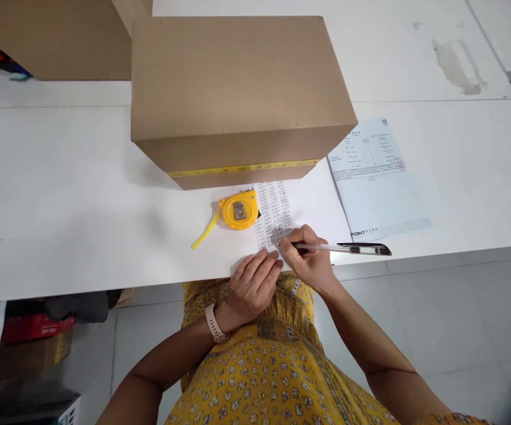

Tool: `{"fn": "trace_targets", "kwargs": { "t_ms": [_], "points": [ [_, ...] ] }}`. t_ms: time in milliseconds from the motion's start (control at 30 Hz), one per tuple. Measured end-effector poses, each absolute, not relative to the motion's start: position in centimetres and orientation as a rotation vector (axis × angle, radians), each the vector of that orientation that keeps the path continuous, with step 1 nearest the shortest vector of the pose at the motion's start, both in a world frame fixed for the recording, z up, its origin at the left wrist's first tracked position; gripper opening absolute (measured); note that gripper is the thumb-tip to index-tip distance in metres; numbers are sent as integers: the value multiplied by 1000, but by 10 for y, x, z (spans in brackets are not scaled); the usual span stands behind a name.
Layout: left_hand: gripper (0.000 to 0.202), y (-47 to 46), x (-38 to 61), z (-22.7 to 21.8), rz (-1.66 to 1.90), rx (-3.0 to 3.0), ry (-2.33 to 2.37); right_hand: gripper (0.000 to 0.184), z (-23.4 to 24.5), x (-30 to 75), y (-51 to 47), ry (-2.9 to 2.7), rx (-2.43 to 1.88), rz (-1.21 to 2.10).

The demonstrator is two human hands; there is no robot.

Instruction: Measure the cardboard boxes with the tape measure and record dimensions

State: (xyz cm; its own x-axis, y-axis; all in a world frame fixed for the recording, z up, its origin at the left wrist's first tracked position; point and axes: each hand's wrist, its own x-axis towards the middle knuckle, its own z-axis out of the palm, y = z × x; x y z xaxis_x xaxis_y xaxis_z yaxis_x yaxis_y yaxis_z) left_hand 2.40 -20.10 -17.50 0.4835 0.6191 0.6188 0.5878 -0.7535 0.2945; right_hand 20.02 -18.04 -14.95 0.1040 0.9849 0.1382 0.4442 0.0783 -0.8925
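My right hand [311, 260] grips a pen [344, 248] with a clear barrel and black cap, its tip down on a sheet of paper [275, 215] covered in columns of handwriting. Flat on the lower edge of that sheet, at the table's front edge, lies my left hand [256, 282], fingers stretched out and holding nothing. Just beyond it sits a yellow tape measure [239, 211] with a yellow strap. A brown cardboard box [241, 77] banded with yellow tape stands behind and hides the sheet's far end.
A printed form [379, 183] lies on the white table [60, 195] to the right of the box. Another cardboard box [60, 41] stands at the back left. Below the table at left are a red box [33, 327] and other items on the tiled floor.
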Motion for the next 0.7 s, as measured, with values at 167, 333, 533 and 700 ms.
{"fn": "trace_targets", "kwargs": {
  "t_ms": [167,333,533,700],
  "points": [
    [33,-201,24,-174,1133,2676,1080,25,-149,200,-180,-1491,-1500,754],
    [31,-201,24,-173,1125,2684,1089,25,-148,200,-181,-1482,-1494,789],
    [33,-200,24,-174,1143,2674,1078,26,-151,199,-180,-1464,-1491,752],
    [28,-200,25,-173,1139,2687,1089,26,-151,200,-180,-1491,-1493,745]
  ]
}}
